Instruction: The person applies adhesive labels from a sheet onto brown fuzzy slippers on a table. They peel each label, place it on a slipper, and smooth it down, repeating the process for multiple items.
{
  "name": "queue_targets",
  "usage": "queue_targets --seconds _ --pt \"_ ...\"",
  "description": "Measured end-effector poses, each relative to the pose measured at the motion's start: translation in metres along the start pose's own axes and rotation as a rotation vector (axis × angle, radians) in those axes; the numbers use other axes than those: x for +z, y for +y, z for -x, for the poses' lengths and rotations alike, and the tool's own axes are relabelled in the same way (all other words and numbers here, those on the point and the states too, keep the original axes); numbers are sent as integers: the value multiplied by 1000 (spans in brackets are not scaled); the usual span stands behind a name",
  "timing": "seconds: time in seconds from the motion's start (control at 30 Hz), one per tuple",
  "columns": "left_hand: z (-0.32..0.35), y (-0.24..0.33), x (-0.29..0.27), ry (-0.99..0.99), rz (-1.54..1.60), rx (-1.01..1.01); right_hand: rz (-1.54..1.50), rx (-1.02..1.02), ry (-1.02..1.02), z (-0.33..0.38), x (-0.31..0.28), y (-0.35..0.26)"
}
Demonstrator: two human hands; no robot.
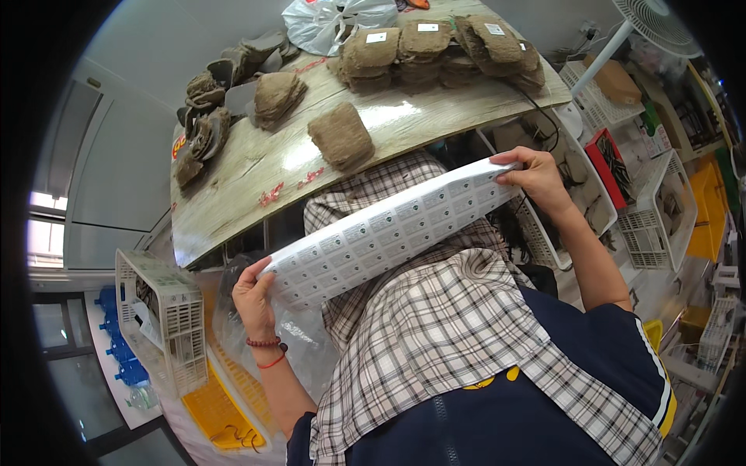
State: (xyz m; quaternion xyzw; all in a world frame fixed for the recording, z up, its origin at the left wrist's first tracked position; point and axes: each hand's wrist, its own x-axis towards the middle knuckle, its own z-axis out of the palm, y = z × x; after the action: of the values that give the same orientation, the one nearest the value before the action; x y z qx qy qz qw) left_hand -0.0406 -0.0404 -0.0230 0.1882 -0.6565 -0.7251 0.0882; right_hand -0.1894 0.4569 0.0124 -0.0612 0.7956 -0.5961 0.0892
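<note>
A long white sheet of printed labels, with rows of small marked squares, stretches between my hands above my lap. My left hand pinches its left end between thumb and fingers. At the other end, my right hand grips the upper right corner. The sheet tilts up toward the right and its upper edge looks folded over. Just beyond it, a brown fuzzy rectangular pad lies alone near the table's front edge. Neither hand touches the pad.
On the wood-patterned table stand stacks of brown pads, some with white labels on top. More pads lie in a curved row at left, near a white plastic bag. Plastic crates flank me; a fan stands at right.
</note>
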Motion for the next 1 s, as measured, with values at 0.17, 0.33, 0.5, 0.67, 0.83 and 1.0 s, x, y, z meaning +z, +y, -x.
queue_targets --seconds 0.17,0.33,0.5,0.67,0.83,1.0 --pt "-5 4 -6 -16 -131 -41 96 -1 -1 -8 6 4" --pt "-5 9 -8 18 -224 -1 262 -35 -34 -6 1 -9" --pt "0 6 -16 18 -259 120 -74 171 -99 7 -6 -27" --pt "6 0 -20 35 -158 100 -226 164 -112 14 -7 -27" --pt "8 -1 -21 27 -151 97 -233 109 -180 27 -11 -35" --pt "7 -6 -25 4 -117 66 -72 -45 -201 33 -11 -20"
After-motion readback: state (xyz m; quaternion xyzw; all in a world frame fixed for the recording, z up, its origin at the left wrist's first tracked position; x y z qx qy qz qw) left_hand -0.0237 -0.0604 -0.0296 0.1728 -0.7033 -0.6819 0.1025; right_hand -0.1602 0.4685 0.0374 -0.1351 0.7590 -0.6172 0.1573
